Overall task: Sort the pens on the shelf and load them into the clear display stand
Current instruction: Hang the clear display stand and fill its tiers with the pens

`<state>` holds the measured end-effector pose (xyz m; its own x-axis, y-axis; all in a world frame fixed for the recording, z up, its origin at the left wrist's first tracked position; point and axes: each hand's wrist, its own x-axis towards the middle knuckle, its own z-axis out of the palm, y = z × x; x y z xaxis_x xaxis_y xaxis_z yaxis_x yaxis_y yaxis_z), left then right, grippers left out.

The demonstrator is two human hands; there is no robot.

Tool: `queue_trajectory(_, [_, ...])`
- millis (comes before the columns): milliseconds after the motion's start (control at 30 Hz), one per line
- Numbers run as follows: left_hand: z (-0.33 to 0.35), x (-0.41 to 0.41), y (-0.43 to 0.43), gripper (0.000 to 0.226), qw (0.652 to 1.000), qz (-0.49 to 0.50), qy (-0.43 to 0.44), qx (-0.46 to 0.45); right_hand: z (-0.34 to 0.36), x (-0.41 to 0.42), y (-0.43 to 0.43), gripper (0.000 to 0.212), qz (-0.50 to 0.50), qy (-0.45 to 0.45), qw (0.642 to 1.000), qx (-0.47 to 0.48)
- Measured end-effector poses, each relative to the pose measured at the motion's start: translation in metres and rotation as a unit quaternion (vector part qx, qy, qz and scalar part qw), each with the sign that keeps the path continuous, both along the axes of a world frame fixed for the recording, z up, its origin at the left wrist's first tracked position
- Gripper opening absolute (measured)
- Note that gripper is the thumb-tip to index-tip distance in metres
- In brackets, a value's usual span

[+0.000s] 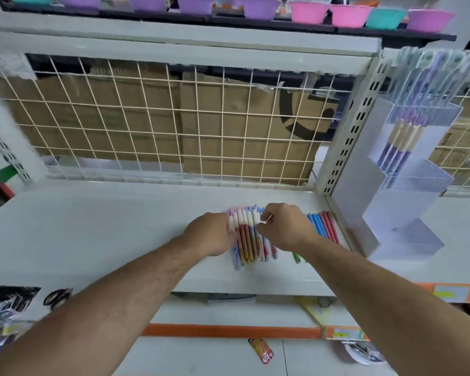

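Gathering pens point(248, 237) near the shelf point(106, 226) right edge, my left hand point(215, 234) fingers curled onto the row, my right hand point(285, 226) fingers pinching one, clear display stand point(350, 207) just beside.

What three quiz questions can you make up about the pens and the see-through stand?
1. True or false: the clear display stand stands to the right of the row of pens that the left hand and right hand hold on the shelf.
2. Which tier of the stand holds pens? A the top, B the bottom, C none.
3. Fill in: the loose pens lying right of the right hand are blue and ____.
Key: 1 true; 2 A; 3 red.
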<state>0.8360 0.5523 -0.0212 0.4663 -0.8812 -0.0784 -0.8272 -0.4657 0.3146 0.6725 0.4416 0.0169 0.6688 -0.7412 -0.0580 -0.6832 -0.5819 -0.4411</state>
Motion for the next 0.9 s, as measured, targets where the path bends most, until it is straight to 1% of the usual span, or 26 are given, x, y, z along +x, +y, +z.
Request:
queue_trajectory(167, [-0.013, -0.003, -0.005, 0.037, 0.999, 0.033, 0.034, 0.009, -0.009, 0.006, 0.001, 0.017, -0.007, 0.001, 1.0, 0.004])
queue_trajectory(267, [-0.016, 0.001, -0.008, 0.033, 0.998, 0.039, 0.052, 0.016, -0.013, 0.008, 0.001, 0.012, -0.008, -0.006, 1.0, 0.019])
queue_trajectory(367, [-0.015, 0.005, -0.012, 0.023, 0.992, 0.074, 0.103, 0.015, -0.015, 0.007, 0.002, 0.005, -0.005, -0.005, 1.0, 0.024])
queue_trajectory(433, [-0.016, 0.003, -0.014, 0.024, 0.988, 0.092, 0.124, 0.012, -0.015, 0.006, 0.001, 0.002, -0.004, -0.004, 1.0, 0.026])
queue_trajectory(600, [-0.016, -0.004, -0.019, 0.029, 0.989, 0.111, 0.098, 0.001, -0.013, 0.005, 0.0, 0.01, -0.002, -0.009, 1.0, 0.019])
queue_trajectory(833, [-0.017, -0.006, -0.021, 0.015, 0.989, 0.127, 0.07, 0.021, -0.015, 0.006, 0.0, 0.006, 0.005, -0.014, 1.0, 0.023])
queue_trajectory(900, [-0.017, -0.006, -0.022, 0.023, 0.989, 0.13, 0.056, 0.04, -0.015, 0.005, 0.0, 0.007, 0.007, -0.014, 1.0, 0.024])
